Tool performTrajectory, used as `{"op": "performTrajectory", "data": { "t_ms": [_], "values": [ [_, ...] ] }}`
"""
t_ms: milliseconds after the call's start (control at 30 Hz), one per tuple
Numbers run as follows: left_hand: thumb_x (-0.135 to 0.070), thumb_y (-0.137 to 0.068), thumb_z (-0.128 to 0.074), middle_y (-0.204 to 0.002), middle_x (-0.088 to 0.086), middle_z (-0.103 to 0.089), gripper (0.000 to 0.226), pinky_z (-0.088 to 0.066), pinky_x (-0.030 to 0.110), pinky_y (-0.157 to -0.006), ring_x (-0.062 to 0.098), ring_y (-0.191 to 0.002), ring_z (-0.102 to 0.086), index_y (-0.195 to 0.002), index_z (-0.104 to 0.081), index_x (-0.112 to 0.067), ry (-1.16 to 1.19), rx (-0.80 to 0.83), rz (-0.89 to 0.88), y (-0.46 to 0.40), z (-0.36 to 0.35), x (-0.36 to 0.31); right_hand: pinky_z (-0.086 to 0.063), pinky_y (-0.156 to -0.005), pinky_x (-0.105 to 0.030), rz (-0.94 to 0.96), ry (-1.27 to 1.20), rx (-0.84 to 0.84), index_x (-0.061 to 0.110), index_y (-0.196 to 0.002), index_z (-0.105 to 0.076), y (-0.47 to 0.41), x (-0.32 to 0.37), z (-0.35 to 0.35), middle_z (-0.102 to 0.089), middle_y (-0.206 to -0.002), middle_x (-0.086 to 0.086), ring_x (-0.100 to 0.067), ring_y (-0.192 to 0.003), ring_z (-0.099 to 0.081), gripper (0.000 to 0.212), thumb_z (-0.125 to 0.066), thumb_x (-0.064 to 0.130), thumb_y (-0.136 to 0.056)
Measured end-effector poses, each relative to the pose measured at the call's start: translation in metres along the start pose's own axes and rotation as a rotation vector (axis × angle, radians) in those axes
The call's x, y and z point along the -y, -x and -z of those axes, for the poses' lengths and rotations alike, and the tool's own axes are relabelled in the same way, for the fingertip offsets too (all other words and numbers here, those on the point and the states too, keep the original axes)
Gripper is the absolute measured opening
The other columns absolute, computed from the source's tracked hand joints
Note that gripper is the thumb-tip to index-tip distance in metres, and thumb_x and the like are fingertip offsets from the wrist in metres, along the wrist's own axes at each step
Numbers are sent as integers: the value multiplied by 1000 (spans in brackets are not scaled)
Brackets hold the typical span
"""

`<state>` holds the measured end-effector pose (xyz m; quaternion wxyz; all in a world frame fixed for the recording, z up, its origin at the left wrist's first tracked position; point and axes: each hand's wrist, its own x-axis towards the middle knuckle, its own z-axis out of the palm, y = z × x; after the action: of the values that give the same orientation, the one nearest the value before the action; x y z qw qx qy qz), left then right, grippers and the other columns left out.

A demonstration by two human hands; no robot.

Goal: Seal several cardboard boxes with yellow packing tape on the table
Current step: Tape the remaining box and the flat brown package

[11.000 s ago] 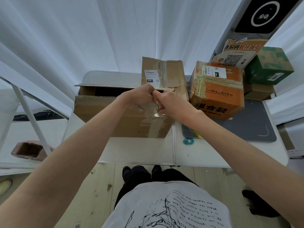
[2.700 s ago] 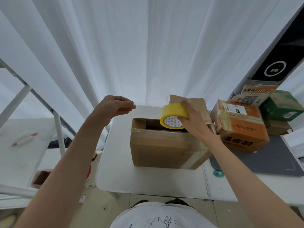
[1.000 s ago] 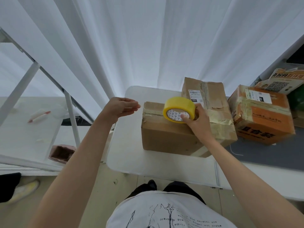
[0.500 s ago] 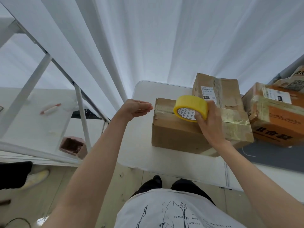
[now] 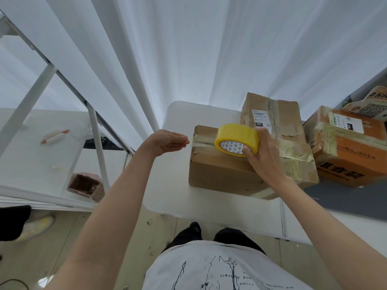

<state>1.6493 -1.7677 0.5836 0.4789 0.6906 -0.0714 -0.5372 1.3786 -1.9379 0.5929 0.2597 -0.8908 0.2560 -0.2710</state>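
Clearly "060" reads on the rear box's label (image 5: 259,118); four boxes show. Right hand (image 5: 264,155) grasps the tape roll (image 5: 237,139) atop the front box (image 5: 222,170); left hand (image 5: 165,141) pinches the tape's end, apparently.

Orange box (image 5: 351,147) cut off at right edge; tape roll (image 5: 237,139) hides box seam; label text unreadable
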Motion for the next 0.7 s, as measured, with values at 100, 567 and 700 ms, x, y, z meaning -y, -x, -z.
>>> {"op": "performTrajectory", "data": {
  "t_ms": [100,567,700],
  "values": [
    [-9,-92,-72,-96,9,-77,14,-62,26,-78,19,-91,-73,-104,-72,-3,44,27,8,2,-2,0,-32,-64,-30,12,6,7,22,-113,-34,1,-1,0,-45,-97,-3,-21,-70,-44,33,-47,41,-89],
    [-3,-98,-62,-97,18,-72,7,-62,35,-84,34,-98,-74,-100,-65,3,49,38,-170,27,5,-19,-31,-55,-27,34,60,52,22,-114,-34,-3,3,4,-52,-95,-9,-23,-65,-48,36,-47,48,-92],
    [-4,-98,-62,-99,19,-72,11,-63,32,-79,32,-98,-75,-104,-66,4,60,55,-119,25,10,-10,-37,-61,-32,61,131,86,24,-117,-35,-4,8,5,-56,-101,-14,-23,-63,-48,39,-47,50,-90]
  ]
}}
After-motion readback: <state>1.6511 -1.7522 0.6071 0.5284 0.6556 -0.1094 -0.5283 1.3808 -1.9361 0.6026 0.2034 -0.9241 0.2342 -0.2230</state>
